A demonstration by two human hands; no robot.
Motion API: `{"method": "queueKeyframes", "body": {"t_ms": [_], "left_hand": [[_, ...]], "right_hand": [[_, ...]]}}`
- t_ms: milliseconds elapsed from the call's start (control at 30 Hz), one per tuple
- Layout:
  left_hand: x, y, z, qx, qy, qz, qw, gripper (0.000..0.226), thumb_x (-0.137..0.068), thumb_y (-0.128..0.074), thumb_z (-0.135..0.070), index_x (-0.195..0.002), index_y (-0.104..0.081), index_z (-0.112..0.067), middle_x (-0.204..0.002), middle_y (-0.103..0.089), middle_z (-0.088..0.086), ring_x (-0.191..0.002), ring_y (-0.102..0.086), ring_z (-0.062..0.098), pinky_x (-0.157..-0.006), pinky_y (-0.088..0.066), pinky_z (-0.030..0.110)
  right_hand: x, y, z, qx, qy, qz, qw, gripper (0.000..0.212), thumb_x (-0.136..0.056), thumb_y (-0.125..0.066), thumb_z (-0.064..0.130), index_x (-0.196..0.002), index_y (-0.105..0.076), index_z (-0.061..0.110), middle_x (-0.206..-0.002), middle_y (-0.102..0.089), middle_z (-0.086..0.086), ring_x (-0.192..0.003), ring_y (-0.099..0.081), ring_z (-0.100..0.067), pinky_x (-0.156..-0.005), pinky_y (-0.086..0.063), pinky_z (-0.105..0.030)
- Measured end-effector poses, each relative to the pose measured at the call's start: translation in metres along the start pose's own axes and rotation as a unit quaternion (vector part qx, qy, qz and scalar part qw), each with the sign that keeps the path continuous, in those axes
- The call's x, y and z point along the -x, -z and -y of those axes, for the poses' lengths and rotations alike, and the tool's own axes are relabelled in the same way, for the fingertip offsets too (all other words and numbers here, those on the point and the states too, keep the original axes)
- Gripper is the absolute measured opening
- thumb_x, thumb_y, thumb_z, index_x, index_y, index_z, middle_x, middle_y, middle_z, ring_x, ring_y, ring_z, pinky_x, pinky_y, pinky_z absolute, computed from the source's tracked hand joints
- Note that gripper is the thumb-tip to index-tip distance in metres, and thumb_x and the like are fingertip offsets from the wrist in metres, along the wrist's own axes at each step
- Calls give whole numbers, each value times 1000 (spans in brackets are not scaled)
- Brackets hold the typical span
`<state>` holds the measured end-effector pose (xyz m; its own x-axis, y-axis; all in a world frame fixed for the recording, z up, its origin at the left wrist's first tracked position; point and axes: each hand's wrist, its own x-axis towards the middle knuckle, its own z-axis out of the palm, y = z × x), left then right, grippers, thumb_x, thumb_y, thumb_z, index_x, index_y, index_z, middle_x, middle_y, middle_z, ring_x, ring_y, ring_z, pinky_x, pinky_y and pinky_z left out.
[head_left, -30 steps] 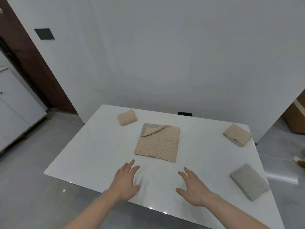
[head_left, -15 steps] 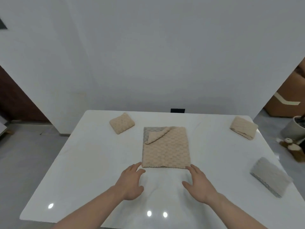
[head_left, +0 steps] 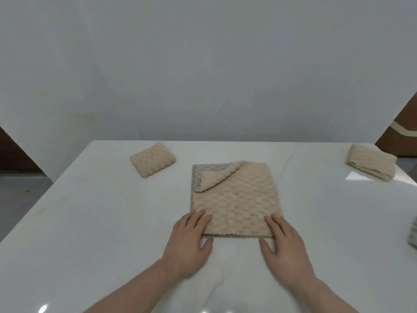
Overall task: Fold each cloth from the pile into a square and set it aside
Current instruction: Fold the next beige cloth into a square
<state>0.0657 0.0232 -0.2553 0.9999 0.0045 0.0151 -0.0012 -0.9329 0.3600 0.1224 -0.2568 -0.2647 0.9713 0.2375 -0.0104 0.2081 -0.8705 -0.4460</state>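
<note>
From the head camera, a white table [head_left: 94, 222] carries cloths in four places. In the middle lies the pile: two cloths, a beige cloth [head_left: 239, 202] spread flat on top of a grey cloth [head_left: 196, 171], of which only a strip along the left side and the far left corner shows. The beige cloth is nearly square, a little longer going away from the person than across, its edges roughly parallel to the table's edges, and its far left corner is turned back toward the centre. Two folded beige cloths sit apart from the pile: one folded cloth [head_left: 153, 162] at the far left, turned at a slant to the table edges, and a second folded cloth [head_left: 371, 161] at the far right corner, its long axis running from far left to near right. At the right border a scrap of grey fabric [head_left: 413, 233] shows, too cut off to tell its fold. Two hands are in view. The left hand [head_left: 189, 240] lies with straight fingers resting on the near left corner of the beige cloth, and the right hand [head_left: 283, 242] lies likewise with straight fingers on the near right corner; neither grips anything.
</note>
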Motion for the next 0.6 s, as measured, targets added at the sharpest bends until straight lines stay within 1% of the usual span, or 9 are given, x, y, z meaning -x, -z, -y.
{"method": "queueKeyframes", "body": {"t_ms": [67, 133, 267, 333, 433, 600], "left_hand": [[3, -17, 4, 27, -1, -68, 997, 58, -98, -41, -54, -153, -39, -38, -158, -30, -21, -146, -24, 8, -122, -23, 32], [3, -27, 10, 38, -12, -101, 994, 55, -98, -44, -53, -151, -42, -39, -155, -33, -25, -144, -25, 5, -121, -23, 28], [3, -34, 15, 52, -26, -133, 989, 49, -100, -49, -48, -147, -49, -38, -152, -40, -26, -140, -30, 1, -119, -24, 23], [3, -35, 13, 52, -25, -143, 988, 46, -101, -49, -46, -146, -52, -37, -151, -43, -26, -138, -32, 2, -118, -26, 23], [5, -36, 14, 55, -26, -161, 985, 40, -103, -48, -41, -141, -58, -35, -149, -49, -23, -136, -38, 6, -117, -30, 27], [5, -38, 15, 58, -26, -173, 983, 37, -105, -42, -42, -133, -66, -34, -141, -59, -20, -131, -47, 14, -112, -37, 31]], "right_hand": [[8, -16, -3, 9, 14, -56, 998, 61, -98, -48, 49, -155, -38, 31, -161, -32, 11, -147, -27, -12, -123, -26, -40], [7, -24, -7, 16, 17, -74, 997, 60, -98, -50, 47, -155, -37, 33, -161, -32, 14, -146, -28, -11, -123, -24, -39], [6, -30, -11, 21, 25, -89, 995, 60, -98, -48, 47, -155, -37, 34, -160, -32, 16, -144, -29, -10, -122, -22, -30], [7, -30, -9, 17, 25, -90, 995, 59, -98, -46, 48, -155, -37, 35, -160, -33, 16, -144, -30, -10, -121, -22, -28], [7, -29, -9, 18, 28, -97, 995, 58, -99, -46, 47, -155, -38, 34, -160, -33, 16, -146, -30, -10, -121, -22, -29], [12, -27, -8, 20, 37, -107, 993, 54, -100, -47, 44, -153, -44, 30, -158, -39, 11, -144, -36, -15, -119, -27, -31]]}}
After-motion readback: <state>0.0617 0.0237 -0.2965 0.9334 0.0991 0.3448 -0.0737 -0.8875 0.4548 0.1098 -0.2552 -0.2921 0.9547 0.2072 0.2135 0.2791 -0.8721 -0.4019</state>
